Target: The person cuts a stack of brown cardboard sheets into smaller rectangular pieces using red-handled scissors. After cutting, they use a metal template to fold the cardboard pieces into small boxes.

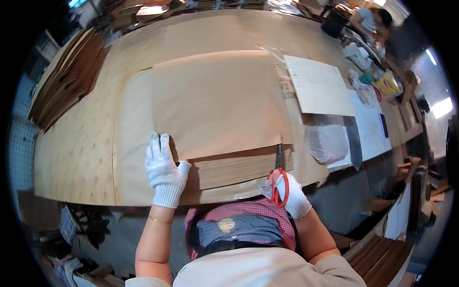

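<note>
Two gloved hands work: left hand lies open on brown paper; at four o'clock, right hand grips red-handled scissors.

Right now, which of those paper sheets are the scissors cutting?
The brown kraft sheet on the stack, beside the left hand; the paler sheet lies apart, untouched, farther right.
</note>
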`<state>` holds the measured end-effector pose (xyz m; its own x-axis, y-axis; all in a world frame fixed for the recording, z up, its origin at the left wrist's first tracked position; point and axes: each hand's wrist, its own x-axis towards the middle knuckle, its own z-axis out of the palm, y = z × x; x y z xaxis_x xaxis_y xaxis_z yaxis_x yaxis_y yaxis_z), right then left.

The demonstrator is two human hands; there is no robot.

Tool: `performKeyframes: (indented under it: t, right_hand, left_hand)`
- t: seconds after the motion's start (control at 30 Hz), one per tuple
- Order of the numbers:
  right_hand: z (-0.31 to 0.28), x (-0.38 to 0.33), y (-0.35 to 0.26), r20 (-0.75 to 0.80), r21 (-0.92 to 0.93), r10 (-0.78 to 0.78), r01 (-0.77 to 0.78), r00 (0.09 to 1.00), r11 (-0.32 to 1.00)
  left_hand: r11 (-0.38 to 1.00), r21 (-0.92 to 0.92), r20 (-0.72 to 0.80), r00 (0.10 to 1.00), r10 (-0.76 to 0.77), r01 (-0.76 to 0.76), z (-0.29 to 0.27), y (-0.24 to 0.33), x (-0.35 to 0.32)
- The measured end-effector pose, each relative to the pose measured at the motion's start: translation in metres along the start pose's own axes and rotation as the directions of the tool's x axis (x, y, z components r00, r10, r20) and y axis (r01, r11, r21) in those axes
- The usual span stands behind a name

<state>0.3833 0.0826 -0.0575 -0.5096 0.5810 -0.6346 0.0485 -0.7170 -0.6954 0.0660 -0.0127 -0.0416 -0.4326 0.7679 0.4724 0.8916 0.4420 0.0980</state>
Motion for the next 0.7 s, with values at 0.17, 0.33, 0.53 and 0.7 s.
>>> performKeyframes:
  t: [0.17, 0.33, 0.53, 0.7]
  right_hand:
    - [0.078, 0.003, 0.01, 0.301, -0.275, 0.055, 0.031, 0.952, 0.961]
    - [0.172, 0.043, 0.035, 0.409, -0.067, 0.324, -0.326, 0.853, 0.943]
    - [0.211, 0.037, 0.024, 0.202, -0.079, 0.436, -0.43, 0.877, 0.9]
    - [0.171, 0.002, -0.018, 0.296, -0.601, 0.419, -0.173, 0.858, 0.78]
  left_hand:
    - [0.937, -0.346, 0.014, 0.998, 0.064, -0.055, 0.008, -0.041, -0.01]
    - [0.839, -0.54, 0.001, 0.997, 0.08, -0.067, 0.01, -0.051, -0.006]
    - [0.9, -0.411, -0.031, 0.989, 0.146, -0.146, 0.01, -0.052, -0.004]
    - [0.664, -0.746, -0.077, 0.997, -0.013, -0.049, -0.027, -0.036, 0.037]
